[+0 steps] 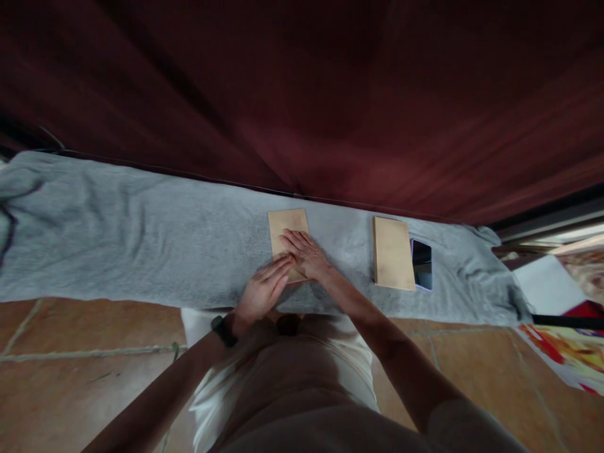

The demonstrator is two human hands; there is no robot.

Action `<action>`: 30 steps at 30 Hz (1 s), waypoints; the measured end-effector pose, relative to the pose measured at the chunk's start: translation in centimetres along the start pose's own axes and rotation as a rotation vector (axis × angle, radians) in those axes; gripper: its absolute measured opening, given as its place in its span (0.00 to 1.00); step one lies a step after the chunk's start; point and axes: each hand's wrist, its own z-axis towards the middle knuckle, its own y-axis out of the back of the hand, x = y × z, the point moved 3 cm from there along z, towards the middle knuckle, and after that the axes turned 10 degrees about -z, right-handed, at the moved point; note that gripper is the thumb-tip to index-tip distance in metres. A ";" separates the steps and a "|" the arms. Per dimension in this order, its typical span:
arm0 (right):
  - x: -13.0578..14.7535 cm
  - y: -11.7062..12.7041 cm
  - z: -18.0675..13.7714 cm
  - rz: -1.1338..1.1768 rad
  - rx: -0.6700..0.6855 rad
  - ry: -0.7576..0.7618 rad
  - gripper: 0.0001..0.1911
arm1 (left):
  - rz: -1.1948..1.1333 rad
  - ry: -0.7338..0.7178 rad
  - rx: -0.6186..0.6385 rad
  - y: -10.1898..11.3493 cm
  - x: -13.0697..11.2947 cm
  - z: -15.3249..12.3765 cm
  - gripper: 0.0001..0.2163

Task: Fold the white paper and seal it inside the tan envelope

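A flat tan paper piece, perhaps an envelope [287,220], lies on the grey cloth in front of me. My right hand [304,251] rests flat across its middle, fingers stretched out and pointing to the left. At its lower left edge, my left hand [267,286] touches the paper with extended fingertips, close beside the right fingers. Part of the paper is hidden under both hands. Farther right lies a thick stack of similar tan paper pieces [394,255].
A phone [422,264] lies against the stack's right side. Grey cloth [189,245] covers the long narrow surface. Behind it hangs a dark red curtain-like fabric [302,126]. A white sheet [550,283] and a colourful printed bag or packet [570,355] are at the far right, above the tiled floor [94,377].
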 end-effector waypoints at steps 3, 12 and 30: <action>0.2 0.1 0.1 -0.002 0.013 -0.011 0.27 | 0.091 0.063 0.006 0.3 1.7 2.2 0.28; 2.0 0.9 -4.5 0.052 -0.008 -0.004 0.28 | 0.223 0.046 0.085 -0.4 3.0 2.1 0.28; 3.9 1.2 -8.4 0.059 -0.032 -0.009 0.31 | 0.209 0.135 0.011 -2.1 5.1 7.1 0.25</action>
